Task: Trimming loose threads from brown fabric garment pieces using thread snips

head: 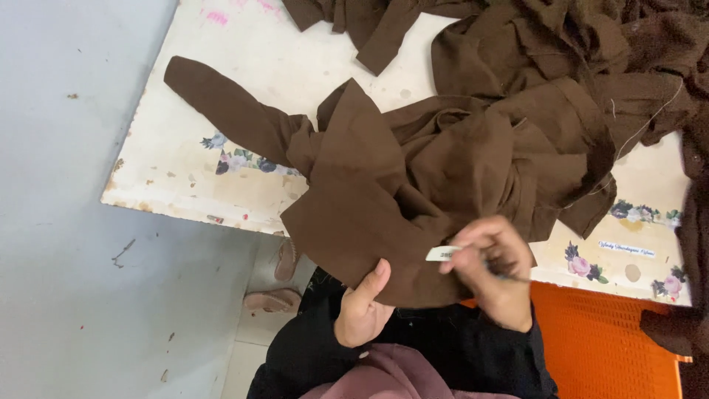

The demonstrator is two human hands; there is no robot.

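A dark brown garment lies bunched on a white table, one sleeve stretched out to the upper left. My left hand grips the garment's lower edge from underneath, thumb on top of the cloth. My right hand pinches a small white tag at that same edge, fingers curled, with what looks like a thin tool held in them. Both hands sit over my lap, just off the table's near edge.
More brown garments are heaped at the table's far right. Flower prints mark the table's surface. An orange mesh crate stands at the lower right. Sandals lie on the grey floor by the table's edge.
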